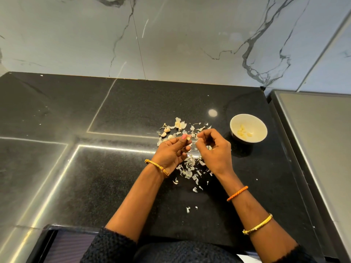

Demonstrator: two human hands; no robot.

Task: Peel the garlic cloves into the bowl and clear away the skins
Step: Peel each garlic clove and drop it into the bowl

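My left hand (171, 150) pinches a small garlic clove (188, 138) between thumb and fingertips above the black counter. Close beside it on the right, my right hand (213, 149) has its fingers curled and pinches a bit of pale skin (197, 137) by the clove. A white bowl (260, 126) with several peeled cloves (244, 132) stands to the right of my hands. Loose papery skins (190, 168) lie scattered under and behind my hands. A few unpeeled cloves (166, 130) lie among the skins at the back left of the pile.
The black stone counter (114, 168) runs left and toward me to its front edge. A marble wall (171, 35) rises behind it. A grey metal surface (313, 139) adjoins the counter on the right, past the bowl. Stray skin flakes (188, 209) lie near the front edge.
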